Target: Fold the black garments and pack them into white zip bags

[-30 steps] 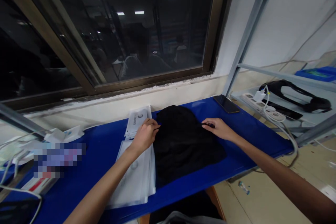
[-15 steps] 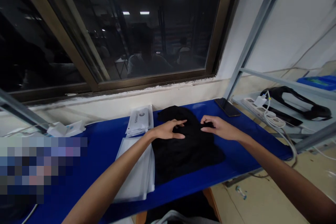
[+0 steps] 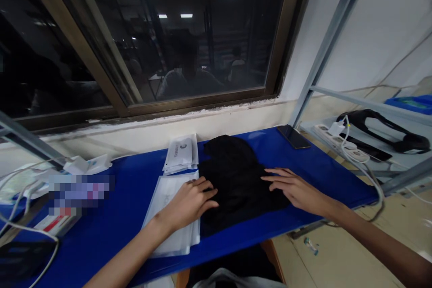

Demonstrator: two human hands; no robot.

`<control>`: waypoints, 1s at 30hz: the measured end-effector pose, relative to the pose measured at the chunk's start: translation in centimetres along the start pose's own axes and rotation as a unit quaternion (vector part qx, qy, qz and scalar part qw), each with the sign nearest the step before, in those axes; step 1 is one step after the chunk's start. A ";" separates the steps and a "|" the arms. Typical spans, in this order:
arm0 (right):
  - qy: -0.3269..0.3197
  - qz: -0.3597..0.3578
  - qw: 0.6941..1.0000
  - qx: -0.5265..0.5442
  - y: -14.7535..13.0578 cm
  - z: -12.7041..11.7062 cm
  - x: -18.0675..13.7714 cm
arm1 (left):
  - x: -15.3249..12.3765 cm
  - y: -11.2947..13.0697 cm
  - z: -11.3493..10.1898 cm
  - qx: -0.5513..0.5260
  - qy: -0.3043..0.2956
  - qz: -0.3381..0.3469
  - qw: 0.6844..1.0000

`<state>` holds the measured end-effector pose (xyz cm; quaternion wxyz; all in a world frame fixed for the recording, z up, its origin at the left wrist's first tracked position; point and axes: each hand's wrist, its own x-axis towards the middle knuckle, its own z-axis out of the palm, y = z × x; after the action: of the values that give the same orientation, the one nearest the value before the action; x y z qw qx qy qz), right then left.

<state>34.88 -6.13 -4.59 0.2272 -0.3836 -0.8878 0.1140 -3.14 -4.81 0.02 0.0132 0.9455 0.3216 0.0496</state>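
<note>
A black cloth item [image 3: 236, 184], soft and slightly rumpled, lies on the blue tabletop in front of me; its exact kind does not show. My left hand [image 3: 194, 202] is at its left side, thumb and fingers apart, the fingertips over the cloth's edge. At the right side, my right hand [image 3: 293, 189] reaches in with fingers stretched out, their tips at the cloth's border. Under my left wrist and forearm lie clear zip bags [image 3: 172, 234], partly hidden. Behind them sits a small stack of packed pouches [image 3: 180, 152] with grey printed faces.
A phone [image 3: 293, 137] lies at the table's back right. Beyond it, a power strip [image 3: 337, 141] with cables and a black frame-shaped object [image 3: 384, 130] rest on a shelf. Boxes and cables crowd the left, partly pixelated. A window [image 3: 195, 54] rises behind the table.
My left hand has moved down and left, from above the cloth to its left edge. The right hand has come lower and its curled fingers have straightened. The cloth looks slightly flatter.
</note>
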 end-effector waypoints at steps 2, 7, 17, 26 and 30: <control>0.053 0.062 0.996 0.027 0.8 -0.2 -0.5 | -0.3 -1.0 -0.1 -0.055 0.033 -0.062 0.996; 0.127 0.235 0.953 0.144 2.9 0.3 2.3 | 3.2 -4.2 0.0 -0.098 0.030 -0.180 0.978; 0.055 0.286 0.923 0.252 5.2 2.6 4.0 | 3.6 -5.5 1.2 -0.104 -0.028 -0.230 0.967; 0.149 0.092 0.983 -0.061 -2.0 2.2 2.8 | -0.5 1.1 1.3 0.054 0.066 -0.065 0.994; 0.052 -0.027 0.995 -0.084 -2.4 3.0 1.1 | -2.0 1.0 1.5 0.089 0.042 -0.029 0.995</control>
<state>31.27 -7.02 -5.97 0.2431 -0.3822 -0.8914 0.0128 -3.92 -6.81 -1.55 -0.0831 0.9303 0.3523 0.0599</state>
